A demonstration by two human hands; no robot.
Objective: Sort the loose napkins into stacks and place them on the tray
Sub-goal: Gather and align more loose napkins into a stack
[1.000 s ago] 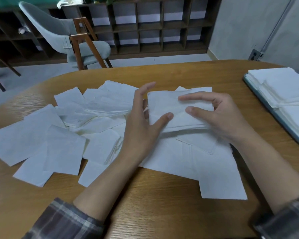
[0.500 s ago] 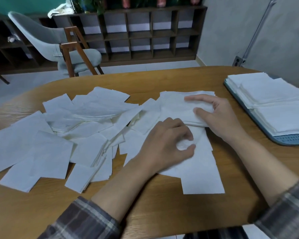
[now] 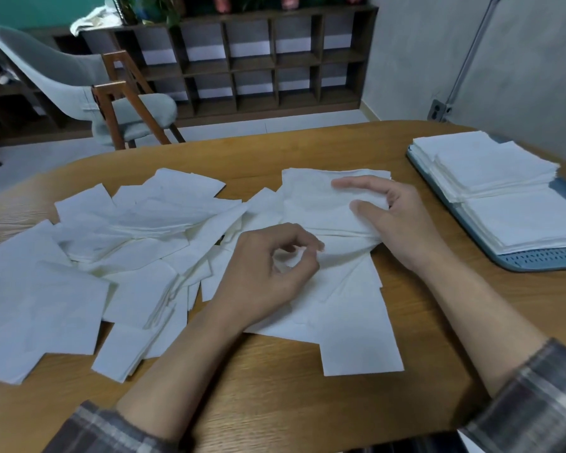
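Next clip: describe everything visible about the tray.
The tray is blue-grey, plastic-looking, with a rounded near corner and a slotted strip along its near edge. It lies flat at the right side of the table, partly cut off by the frame. Neat stacks of white napkins cover most of it. Neither the left hand nor the right hand touches it.

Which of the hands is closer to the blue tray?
Right. The right hand holds the napkin stack just left of the tray; the left hand is farther left, curled over loose napkins nearer the person.
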